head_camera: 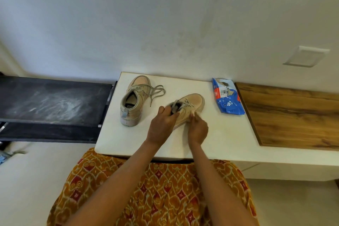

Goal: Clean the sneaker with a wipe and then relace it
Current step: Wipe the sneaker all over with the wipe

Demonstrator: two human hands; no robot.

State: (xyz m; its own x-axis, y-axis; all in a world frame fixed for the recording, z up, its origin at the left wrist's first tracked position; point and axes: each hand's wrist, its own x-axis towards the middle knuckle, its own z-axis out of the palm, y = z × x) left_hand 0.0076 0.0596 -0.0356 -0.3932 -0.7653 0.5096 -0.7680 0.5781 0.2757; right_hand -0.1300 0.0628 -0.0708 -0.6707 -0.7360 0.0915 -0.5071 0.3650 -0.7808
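Note:
Two beige sneakers lie on a white table (229, 134). The right sneaker (192, 102) is tilted, toe pointing away to the right. My left hand (161, 124) grips its heel and collar, thumb at the opening. My right hand (197, 128) presses a small pale wipe (193, 113) against the sneaker's near side, fingers pinched on it. The other sneaker (134, 99) stands upright to the left, its grey laces (156, 91) loose and spread on the table. A blue wipe packet (227, 96) lies at the back right of the table.
A dark, dusty shelf (51, 101) adjoins the table's left edge. A wooden surface (297, 115) adjoins its right. A white wall rises behind, with a switch plate (305, 57) at right. My patterned orange clothing fills the foreground.

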